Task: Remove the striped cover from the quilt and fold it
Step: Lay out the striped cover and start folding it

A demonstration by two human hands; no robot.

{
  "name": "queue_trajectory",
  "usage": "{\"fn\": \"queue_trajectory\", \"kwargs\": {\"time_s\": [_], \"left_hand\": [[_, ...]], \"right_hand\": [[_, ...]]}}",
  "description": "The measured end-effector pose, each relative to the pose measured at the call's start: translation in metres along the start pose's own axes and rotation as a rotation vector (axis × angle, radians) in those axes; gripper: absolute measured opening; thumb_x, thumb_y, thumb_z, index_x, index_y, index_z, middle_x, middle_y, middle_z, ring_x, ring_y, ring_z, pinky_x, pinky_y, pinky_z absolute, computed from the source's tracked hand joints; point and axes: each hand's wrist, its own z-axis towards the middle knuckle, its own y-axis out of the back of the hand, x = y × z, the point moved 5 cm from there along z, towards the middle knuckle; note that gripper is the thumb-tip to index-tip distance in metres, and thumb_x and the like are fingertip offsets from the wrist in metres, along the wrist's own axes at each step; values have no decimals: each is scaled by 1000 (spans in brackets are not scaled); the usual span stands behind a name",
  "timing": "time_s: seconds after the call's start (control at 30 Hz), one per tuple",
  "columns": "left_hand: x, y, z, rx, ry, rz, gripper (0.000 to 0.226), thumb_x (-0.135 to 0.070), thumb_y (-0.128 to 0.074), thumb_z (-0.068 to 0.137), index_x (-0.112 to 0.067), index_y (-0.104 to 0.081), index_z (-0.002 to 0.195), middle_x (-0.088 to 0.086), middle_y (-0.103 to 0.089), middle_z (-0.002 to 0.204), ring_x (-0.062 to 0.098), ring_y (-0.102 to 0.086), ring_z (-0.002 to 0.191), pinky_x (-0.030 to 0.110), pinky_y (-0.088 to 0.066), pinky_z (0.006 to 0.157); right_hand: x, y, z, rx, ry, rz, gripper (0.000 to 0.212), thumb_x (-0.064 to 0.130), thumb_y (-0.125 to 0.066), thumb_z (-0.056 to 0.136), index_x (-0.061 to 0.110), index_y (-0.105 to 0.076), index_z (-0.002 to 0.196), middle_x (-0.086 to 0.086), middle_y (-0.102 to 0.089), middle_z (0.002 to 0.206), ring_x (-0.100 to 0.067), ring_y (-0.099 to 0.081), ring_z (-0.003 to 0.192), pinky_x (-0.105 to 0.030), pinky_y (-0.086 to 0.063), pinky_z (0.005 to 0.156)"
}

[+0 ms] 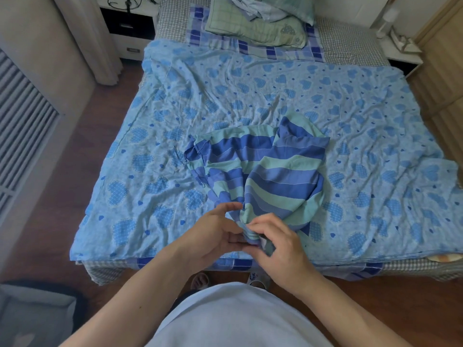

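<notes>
A crumpled cover with blue and mint-green stripes [265, 169] lies in a heap on the middle of the bed. Under it spreads a light-blue quilt with a heart print [250, 83], flat across the mattress. My right hand [280, 244] pinches the near end of the striped cover at the bed's front edge. My left hand [215, 234] is right beside it, fingers curled against the same bunched end of cloth. Both hands meet at that one gathered corner.
A green checked pillow [255, 28] with folded cloth on top lies at the head of the bed. A white nightstand [130, 28] stands at the back left, another [400, 51] at the back right. Wooden floor [82, 151] runs along the left side.
</notes>
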Motion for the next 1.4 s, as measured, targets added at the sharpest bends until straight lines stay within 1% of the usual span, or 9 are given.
{"fn": "queue_trajectory", "kwargs": {"time_s": [0.13, 0.27, 0.37, 0.53, 0.67, 0.8, 0.97, 1.13, 1.4], "left_hand": [[-13, -13, 10, 21, -83, 98, 52, -1, -56, 82, -17, -45, 131, 14, -74, 91, 30, -71, 90, 42, -58, 82], [-44, -32, 34, -208, -584, 1238, 43, -32, -68, 87, -36, -43, 122, -16, -54, 97, 5, -53, 92, 34, -47, 75], [-65, -56, 50, -187, -921, 1646, 30, -40, -68, 90, -24, -64, 115, -1, -50, 118, 20, -45, 113, 33, -39, 96], [-48, -109, 60, 229, -820, 1470, 20, -37, -53, 101, -27, -43, 86, -7, -50, 69, 17, -47, 67, 36, -35, 59], [-7, -148, 65, 448, -627, 1130, 19, -39, -43, 104, -28, -54, 94, -3, -54, 75, 9, -51, 67, 25, -42, 62], [-24, -167, 100, 317, -570, 1034, 22, -24, -50, 103, -43, -58, 110, -14, -63, 81, 3, -51, 59, 20, -40, 59], [-43, -207, 112, 48, -952, 1266, 29, -44, -63, 90, -33, -37, 95, -15, -49, 91, 9, -51, 62, 28, -41, 51], [-63, -241, 118, -138, -1431, 1482, 22, -26, -68, 82, -12, -54, 92, 2, -56, 87, 23, -51, 66, 27, -30, 53], [-40, -277, 132, -239, -1395, 1233, 38, -51, -61, 88, -21, -38, 91, -3, -49, 82, 19, -47, 66, 26, -31, 58]], "right_hand": [[-12, 23, 8, -211, -262, 280, 21, 4, -81, 77, 20, -74, 88, 5, -66, 86, -15, -63, 79, -20, -51, 72], [-25, 55, 7, -342, -472, 378, 20, 1, -77, 80, 21, -74, 80, -3, -70, 77, -11, -62, 71, -20, -50, 67], [-24, 95, 8, -421, -454, 285, 26, 2, -78, 80, 27, -73, 78, 8, -70, 71, 1, -62, 65, -11, -47, 63], [-19, 177, 3, -587, -401, 204, 31, 9, -80, 78, 39, -74, 79, 13, -71, 71, 5, -64, 65, -8, -46, 60], [-31, 221, -12, -675, -445, 391, 15, 12, -79, 73, 27, -75, 78, 5, -73, 73, -7, -69, 70, -17, -54, 65], [-35, 236, -22, -620, -443, 421, 37, 44, -92, 54, 22, -78, 80, 0, -74, 75, -11, -70, 73, -21, -56, 68], [-40, 251, -13, -535, -403, 337, 21, 28, -86, 62, 22, -78, 80, -2, -75, 75, -13, -71, 70, -21, -55, 66], [-55, 288, -7, -519, -337, 374, 20, 27, -88, 63, 22, -78, 80, -2, -75, 75, -13, -71, 70, -22, -56, 67], [-75, 338, 3, -431, -255, 409, 42, 47, -90, 58, 19, -77, 85, -5, -75, 79, -19, -72, 75, -25, -57, 70]]}}
